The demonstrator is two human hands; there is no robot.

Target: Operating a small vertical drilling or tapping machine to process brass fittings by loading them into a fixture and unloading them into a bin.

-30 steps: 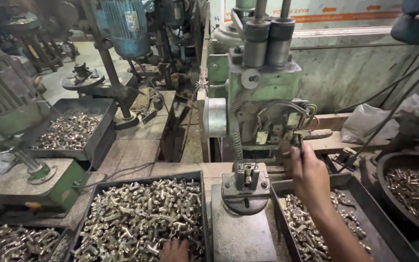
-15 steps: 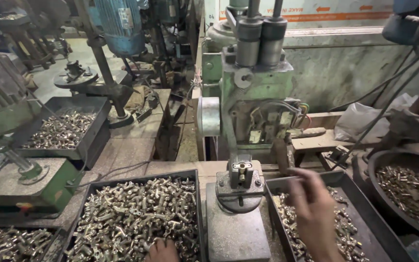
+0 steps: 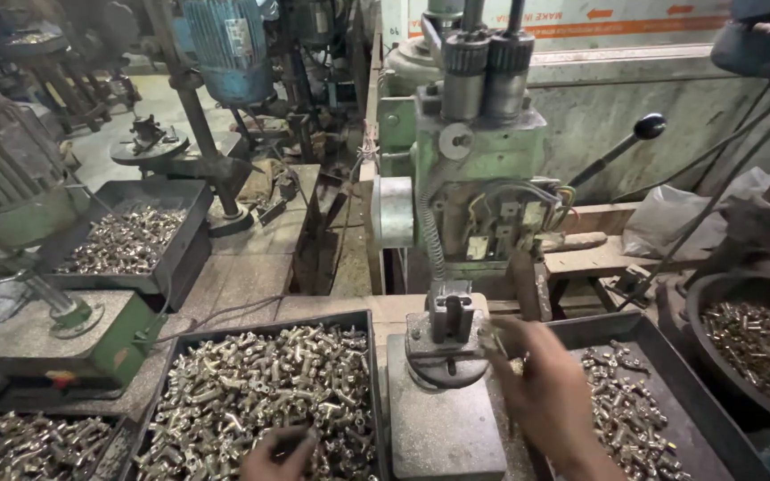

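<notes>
Your left hand (image 3: pixel 280 452) digs among the tray's brass fittings (image 3: pixel 260 392); your right hand (image 3: pixel 541 392) pinches one fitting (image 3: pixel 498 343) just beside the jig (image 3: pixel 450 331).

Single view only, worn on the head, tilted down and forward over a green drill press (image 3: pixel 479 169) at frame centre. Close enough that both hands entered from the bottom edge: left hand (image 3: pixel 280 454) at lower centre, right hand (image 3: pixel 545 396) at lower right. Farther machines receded into the upper left. No second view to share anything with.
</notes>
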